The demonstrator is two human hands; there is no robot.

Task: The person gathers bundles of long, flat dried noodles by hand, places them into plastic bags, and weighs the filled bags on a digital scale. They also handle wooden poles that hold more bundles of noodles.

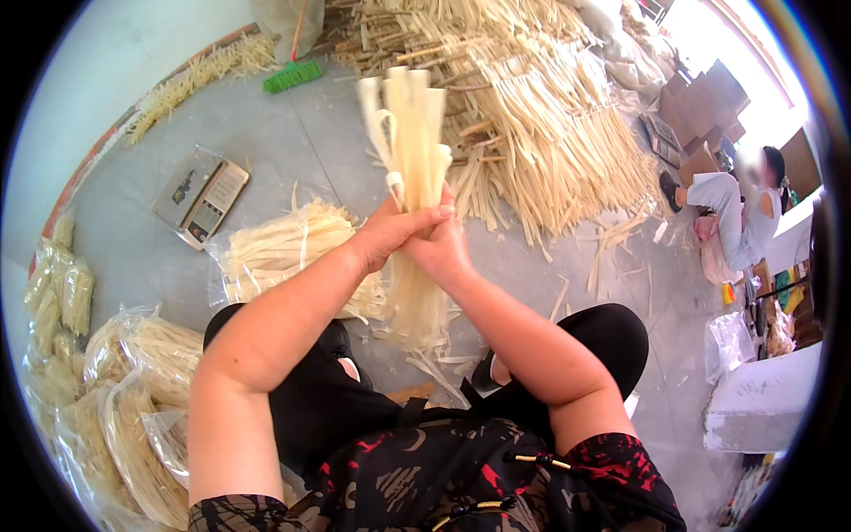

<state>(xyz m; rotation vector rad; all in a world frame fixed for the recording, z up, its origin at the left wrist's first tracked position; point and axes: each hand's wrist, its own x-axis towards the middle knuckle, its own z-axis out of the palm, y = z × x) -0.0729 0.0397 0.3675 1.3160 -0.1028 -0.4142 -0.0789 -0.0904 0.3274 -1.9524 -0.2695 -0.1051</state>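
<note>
Both my hands are closed around one upright bundle of pale yellow, flat dried strips (414, 133), in front of me at the middle of the view. My left hand (383, 232) grips it from the left, its thumb reaching across the bundle. Pressed against it, my right hand (441, 246) wraps the bundle from the right; some of its fingers are hidden. Several strips at the top are bent over into loops. The bundle's lower end hangs between my knees and looks smeared. Just left of my hands, a clear plastic bag of similar strips (288, 248) lies on the floor.
A large heap of strips with sticks (550, 133) spreads across the far middle. At left are a weighing scale (211, 204), a green broom (292, 77) and filled plastic bags (133, 417). Another person (740, 208) sits at far right, near a white ledge (762, 403).
</note>
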